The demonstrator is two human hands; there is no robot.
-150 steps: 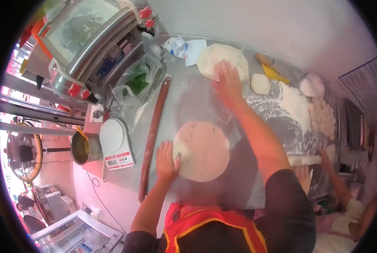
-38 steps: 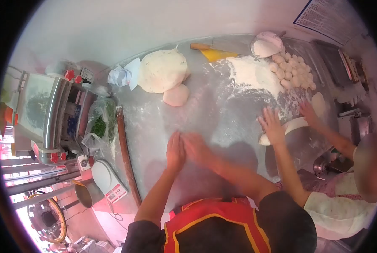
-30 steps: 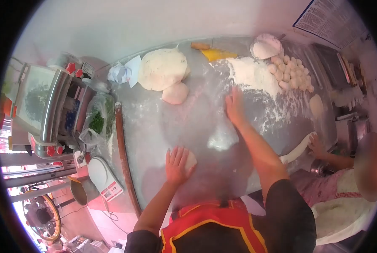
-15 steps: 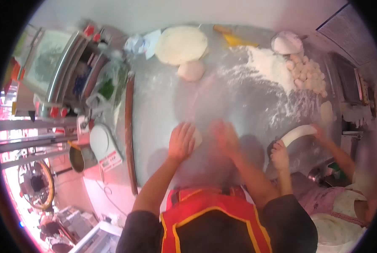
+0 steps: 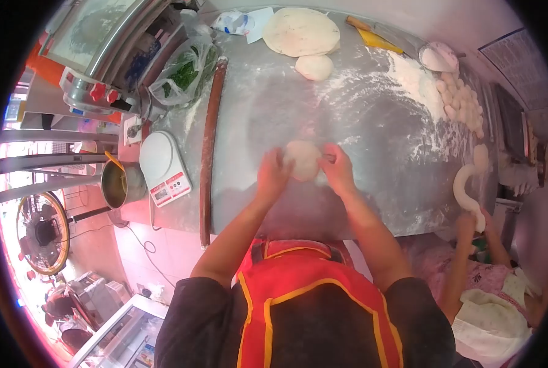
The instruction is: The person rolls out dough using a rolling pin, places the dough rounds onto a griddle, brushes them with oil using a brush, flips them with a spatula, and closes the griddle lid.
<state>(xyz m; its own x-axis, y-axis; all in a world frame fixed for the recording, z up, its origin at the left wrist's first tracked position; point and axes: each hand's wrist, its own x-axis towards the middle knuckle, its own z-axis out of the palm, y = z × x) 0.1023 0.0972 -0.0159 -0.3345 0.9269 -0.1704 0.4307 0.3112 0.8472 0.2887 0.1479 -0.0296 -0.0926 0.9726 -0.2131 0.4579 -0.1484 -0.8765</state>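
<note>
Nearest, above the red apron (image 5: 317, 264), the left hand (image 5: 275, 172) and right hand (image 5: 338, 167) have their grip closed on opposite edges of a small dough disc (image 5: 303, 161), over the middle of the desk (image 5: 243, 132); whether it is lifted, I cannot tell. Half a second ago the left hand covered the dough and the right was apart; now both bear on it, so it seems to be worked from two sides. A rolling pin (image 5: 211, 153) lies to the left, beside the kitchen scale (image 5: 163, 162). At right, a co-worker's hands (image 5: 466, 226) hold a dough rope (image 5: 463, 189). Farther off lies a dough round (image 5: 314, 68), touching a large dough sheet (image 5: 301, 30).
</note>
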